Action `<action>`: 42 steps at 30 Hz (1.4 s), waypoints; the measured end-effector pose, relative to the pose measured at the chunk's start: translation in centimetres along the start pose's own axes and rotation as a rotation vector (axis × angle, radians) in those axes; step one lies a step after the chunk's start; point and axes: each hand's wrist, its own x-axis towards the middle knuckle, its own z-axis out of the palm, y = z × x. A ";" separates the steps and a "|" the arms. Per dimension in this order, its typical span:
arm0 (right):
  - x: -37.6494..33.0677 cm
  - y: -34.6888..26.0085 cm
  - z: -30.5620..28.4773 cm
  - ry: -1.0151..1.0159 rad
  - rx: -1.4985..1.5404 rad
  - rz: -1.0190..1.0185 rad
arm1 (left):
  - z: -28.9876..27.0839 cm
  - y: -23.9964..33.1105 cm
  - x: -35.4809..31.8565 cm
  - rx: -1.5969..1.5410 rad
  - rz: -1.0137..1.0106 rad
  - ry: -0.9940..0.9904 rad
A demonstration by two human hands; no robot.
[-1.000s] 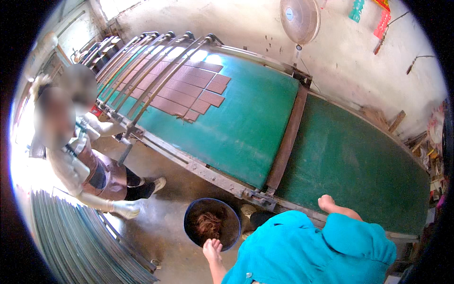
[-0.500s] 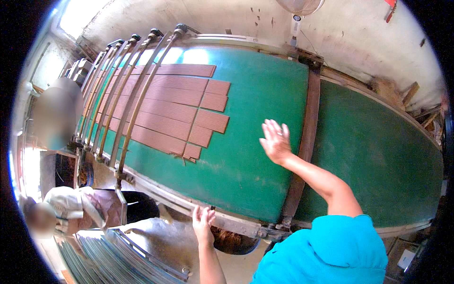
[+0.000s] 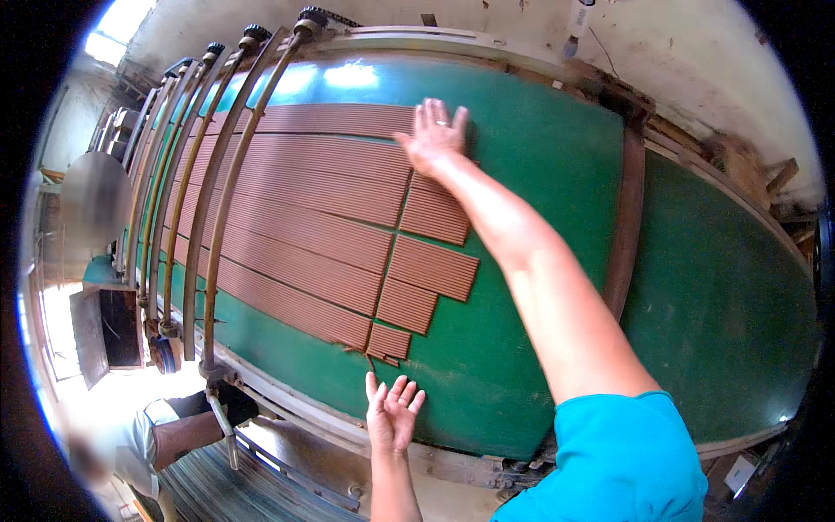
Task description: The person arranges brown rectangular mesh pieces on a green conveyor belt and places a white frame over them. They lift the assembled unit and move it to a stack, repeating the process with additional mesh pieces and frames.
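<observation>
Brown ribbed strips (image 3: 304, 174) lie side by side on a green belt (image 3: 522, 365). Past a narrow cross gap are shorter ribbed pieces (image 3: 430, 268) with uneven ends. My right hand (image 3: 435, 137) reaches across the belt, fingers spread, over the end of the farthest strip; whether it presses on the strip, I cannot tell. My left hand (image 3: 394, 418) is palm up with fingers apart at the belt's near side. Just beyond its fingertips are thin brown scraps (image 3: 381, 357) and the smallest ribbed piece. Nothing is held in either hand.
Metal bars (image 3: 235, 174) with dark toothed wheels span the belt on the left. A dark crossbar (image 3: 628, 226) parts it from a second green belt (image 3: 722, 296). At lower left a person (image 3: 161, 439) stands near a stack of long sheets (image 3: 235, 487).
My right hand has swept left and away from me, from bare belt to the farthest strip's end. My left hand has come to the belt's near side. The view has shifted closer to the strips.
</observation>
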 end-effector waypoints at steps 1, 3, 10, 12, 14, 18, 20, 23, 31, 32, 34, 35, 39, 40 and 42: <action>-0.1 1.4 2.3 0.122 0.056 -0.058 | -0.3 -0.4 -0.3 -0.014 -0.007 -0.018; -1.9 2.4 3.1 0.132 0.038 -0.041 | -1.0 0.1 0.0 0.010 0.011 -0.034; -0.1 4.7 3.3 0.419 0.195 -0.156 | -1.2 -0.3 0.3 0.079 -0.014 -0.043; 0.7 5.1 3.0 0.434 -0.004 -0.080 | -0.8 -0.8 0.3 0.166 -0.044 0.007; -0.9 6.6 3.4 0.377 0.050 -0.067 | 0.1 -1.1 0.7 0.312 -0.074 -0.018; -15.8 3.5 5.9 0.475 0.009 -0.325 | 1.8 -1.6 0.5 0.382 -0.186 -0.063; -24.7 1.2 6.3 0.292 0.024 -0.463 | 2.2 -2.2 0.1 0.395 -0.206 -0.037; -35.7 0.0 7.9 0.152 0.302 -0.710 | 0.1 -5.9 0.4 0.204 -0.155 -0.110; -47.4 0.8 1.0 -0.034 0.618 -0.845 | -5.3 -9.7 -15.2 0.387 0.184 -0.005; -49.3 0.0 -0.3 -0.061 0.698 -0.873 | -4.8 -9.3 -19.2 0.484 0.392 0.022; -52.8 -2.0 -1.4 -0.127 0.982 -1.007 | -5.8 -9.3 -24.9 0.651 0.691 0.091; -54.3 -2.9 -1.4 -0.130 1.096 -1.120 | -7.6 -10.0 -26.7 0.686 0.786 0.147; -55.8 -5.4 2.2 0.031 0.863 -1.476 | -16.9 -13.5 -27.5 1.285 0.711 0.464; -55.3 -5.5 4.1 0.057 0.748 -1.481 | -19.4 -14.1 -27.6 1.593 0.557 0.563; -52.2 -4.8 5.0 0.211 0.223 -1.380 | -21.3 -15.3 -28.7 1.594 0.257 0.616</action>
